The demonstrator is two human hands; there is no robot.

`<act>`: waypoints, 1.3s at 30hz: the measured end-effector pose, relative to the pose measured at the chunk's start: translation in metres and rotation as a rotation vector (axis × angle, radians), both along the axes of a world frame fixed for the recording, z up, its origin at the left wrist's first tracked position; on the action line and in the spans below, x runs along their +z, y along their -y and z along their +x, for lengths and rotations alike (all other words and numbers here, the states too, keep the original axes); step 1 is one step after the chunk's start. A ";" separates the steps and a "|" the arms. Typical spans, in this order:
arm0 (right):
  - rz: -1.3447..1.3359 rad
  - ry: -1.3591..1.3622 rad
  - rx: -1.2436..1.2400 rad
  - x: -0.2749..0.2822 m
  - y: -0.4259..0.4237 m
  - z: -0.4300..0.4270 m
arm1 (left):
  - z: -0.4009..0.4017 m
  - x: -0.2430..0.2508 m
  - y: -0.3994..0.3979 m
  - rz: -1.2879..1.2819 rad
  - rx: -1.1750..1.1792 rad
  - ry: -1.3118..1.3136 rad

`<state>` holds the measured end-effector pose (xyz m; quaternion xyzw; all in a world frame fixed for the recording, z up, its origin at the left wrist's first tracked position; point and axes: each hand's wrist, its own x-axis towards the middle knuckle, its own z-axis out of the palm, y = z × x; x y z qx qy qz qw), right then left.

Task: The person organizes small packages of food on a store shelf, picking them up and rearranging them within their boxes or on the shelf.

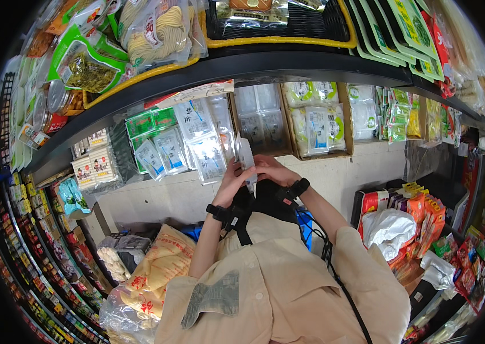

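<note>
Between both hands, a pale, thin plastic package [245,155] stands on edge, turned so its face is hard to see. My left hand [234,176] grips it from the left. From the right, the fingers of my right hand [273,168] close on its near side. Just beyond lie clear packs with blue-marked labels [203,148] in stacks. To their right sits a cardboard box [288,146] of similar clear packs. Another carton [346,150] holds white packs with green rings, and one blue-labelled pack [317,129] lies on top of them.
A black shelf edge [276,64] overhangs the goods, carrying yellow-rimmed baskets [276,43] and bagged noodles [156,30]. At left behind me is a large yellow bag [165,258]. Snack boxes with a white plastic bag [388,232] stand at right. A black cable [341,279] hangs by my right arm.
</note>
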<state>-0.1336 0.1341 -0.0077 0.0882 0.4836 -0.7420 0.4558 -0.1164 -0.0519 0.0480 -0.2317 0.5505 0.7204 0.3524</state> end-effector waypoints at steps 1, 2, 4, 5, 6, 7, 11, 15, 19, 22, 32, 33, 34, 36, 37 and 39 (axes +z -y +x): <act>-0.056 0.047 -0.021 0.001 0.003 0.005 | 0.002 -0.001 -0.001 0.001 -0.003 0.002; -0.112 0.093 -0.043 0.002 0.005 0.010 | 0.005 -0.003 -0.001 0.017 0.003 0.028; -0.199 0.156 -0.071 0.003 0.007 0.017 | 0.011 -0.009 0.000 0.033 0.009 0.055; -0.200 0.157 -0.071 0.003 0.006 0.019 | 0.014 -0.011 -0.001 -0.034 -0.004 -0.005; -0.178 0.146 -0.032 0.006 0.006 0.019 | 0.017 -0.012 -0.001 -0.101 -0.016 -0.065; -0.157 0.135 0.009 0.010 0.007 0.019 | 0.019 -0.013 0.001 -0.102 -0.014 -0.062; -0.072 -0.063 0.113 0.012 0.007 0.006 | 0.025 -0.008 0.009 -0.134 0.024 -0.111; 0.051 -0.100 -0.130 0.016 0.003 -0.018 | 0.028 -0.002 0.020 -0.191 0.040 -0.214; -0.452 0.271 -0.373 0.030 -0.001 -0.034 | 0.041 -0.005 0.046 0.617 0.361 0.029; -0.401 0.286 -0.483 0.023 0.001 -0.036 | 0.044 -0.005 0.056 0.627 0.294 -0.078; 0.588 -0.314 -0.055 -0.060 -0.030 0.009 | 0.053 -0.002 0.142 -0.058 0.335 -0.360; 0.586 -0.318 -0.052 -0.075 -0.038 0.018 | 0.053 -0.009 0.158 -0.217 0.364 -0.380; 0.703 -0.447 0.074 -0.088 -0.046 0.027 | 0.052 -0.019 0.174 -0.335 0.377 -0.345; 0.894 -0.618 0.354 -0.081 -0.043 0.032 | 0.048 -0.040 0.200 -0.505 0.498 -0.282; 0.897 -0.622 0.358 -0.073 -0.041 0.033 | 0.042 -0.051 0.211 -0.587 0.533 -0.249; 0.872 -0.543 0.488 -0.061 -0.033 0.031 | 0.053 -0.120 0.267 -0.858 0.575 -0.360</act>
